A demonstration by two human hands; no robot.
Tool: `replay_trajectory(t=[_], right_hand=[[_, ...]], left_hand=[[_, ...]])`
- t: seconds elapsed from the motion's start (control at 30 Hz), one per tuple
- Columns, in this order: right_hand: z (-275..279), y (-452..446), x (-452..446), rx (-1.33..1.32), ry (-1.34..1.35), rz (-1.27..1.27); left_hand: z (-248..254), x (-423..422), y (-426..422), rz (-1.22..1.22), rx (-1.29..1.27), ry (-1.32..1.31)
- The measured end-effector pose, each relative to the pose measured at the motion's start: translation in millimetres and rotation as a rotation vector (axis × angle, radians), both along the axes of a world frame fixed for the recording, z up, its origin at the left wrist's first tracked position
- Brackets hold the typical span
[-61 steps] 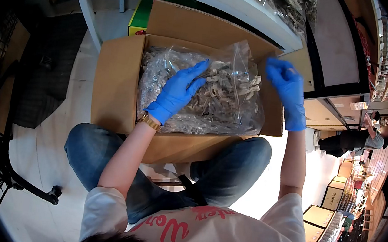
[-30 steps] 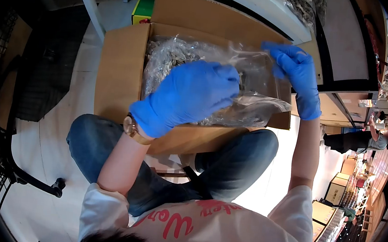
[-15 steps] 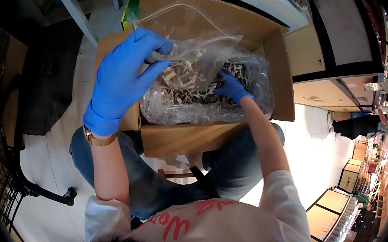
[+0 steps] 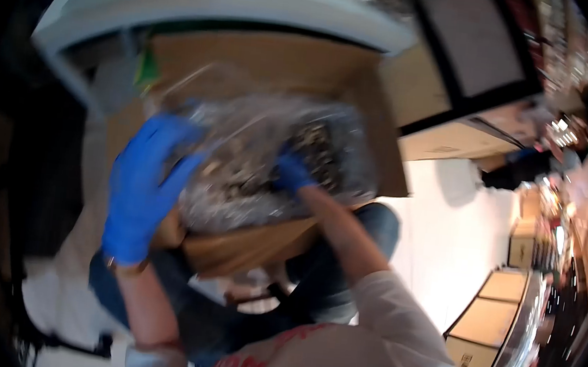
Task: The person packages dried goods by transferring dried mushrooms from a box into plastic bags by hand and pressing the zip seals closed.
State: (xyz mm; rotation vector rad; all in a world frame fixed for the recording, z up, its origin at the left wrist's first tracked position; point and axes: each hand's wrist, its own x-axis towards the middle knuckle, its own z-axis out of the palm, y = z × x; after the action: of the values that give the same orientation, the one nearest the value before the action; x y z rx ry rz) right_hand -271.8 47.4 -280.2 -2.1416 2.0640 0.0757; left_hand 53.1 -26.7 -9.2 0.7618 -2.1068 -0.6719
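Note:
The whole view is smeared by motion. My left hand, in a blue glove, pinches the edge of a clear zip bag with pale dried pieces inside. Its mouth faces the far side of an open cardboard box. Inside that box, a clear plastic liner surrounds a heap of dark and pale dried slices, which look like mushrooms. My right hand, also gloved in blue, reaches down into the heap beside the bag. Its fingertips are blurred and partly hidden.
The box stands in front of my knees. Beyond it is a white table, with a cabinet to the right. A person in dark clothing is farther off at right, above a row of cartons.
The camera has turned, so the box and both hands appear lower and farther left. My left hand still holds the bag; my right hand remains in the box, nearer the bag.

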Motion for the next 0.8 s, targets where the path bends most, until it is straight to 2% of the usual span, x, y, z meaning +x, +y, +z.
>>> replay_trajectory(t=[0.03,0.13,0.2,0.23,0.3,0.33,0.4,0.43,0.47,0.53,0.57,0.63,0.67,0.73,0.77,0.8], right_hand=[[7,-1,7,0.056,0.046,-0.074],[-17,-13,8,0.104,0.139,-0.006],[-40,-5,6,-0.104,0.277,-0.018],[-43,-4,4,-0.117,0.290,-0.029],[-46,-7,8,-0.342,0.380,-0.047],[-48,-8,8,-0.347,0.375,-0.048],[-33,-6,1,-0.177,0.182,-0.088],[-69,-5,-14,-0.339,-0.034,-0.144],[-63,-6,-14,-0.341,-0.028,-0.142],[-36,-9,-12,-0.086,0.032,-0.155],[-30,-8,-13,-0.089,0.033,-0.153],[-18,-1,-16,-0.153,-0.405,-0.324],[-11,2,-16,-0.152,-0.405,-0.324],[6,6,-17,-0.325,-0.661,-0.483],[24,8,-16,-0.178,-0.908,-0.650],[18,8,-22,-0.181,-0.905,-0.651]], left_hand=[[-6,-1,0,0.005,-0.015,-0.018],[-7,-5,1,-0.056,0.068,0.038],[-2,-10,5,-0.072,0.076,0.063],[0,-10,7,-0.043,0.126,0.043],[-3,-7,8,-0.008,0.150,0.010],[-4,-6,7,-0.006,0.145,0.006],[-3,-8,9,-0.040,0.129,0.034],[-2,-9,10,-0.038,0.130,0.040],[0,-9,11,-0.065,0.116,0.030],[4,-12,11,-0.090,0.097,0.023],[5,-13,11,-0.122,0.082,0.027],[6,-14,11,-0.152,0.068,0.029],[5,-16,12,-0.157,0.057,0.032],[5,-16,12,-0.165,0.045,0.040],[4,-14,13,-0.139,0.068,-0.041],[4,-12,13,-0.111,0.092,-0.122]])
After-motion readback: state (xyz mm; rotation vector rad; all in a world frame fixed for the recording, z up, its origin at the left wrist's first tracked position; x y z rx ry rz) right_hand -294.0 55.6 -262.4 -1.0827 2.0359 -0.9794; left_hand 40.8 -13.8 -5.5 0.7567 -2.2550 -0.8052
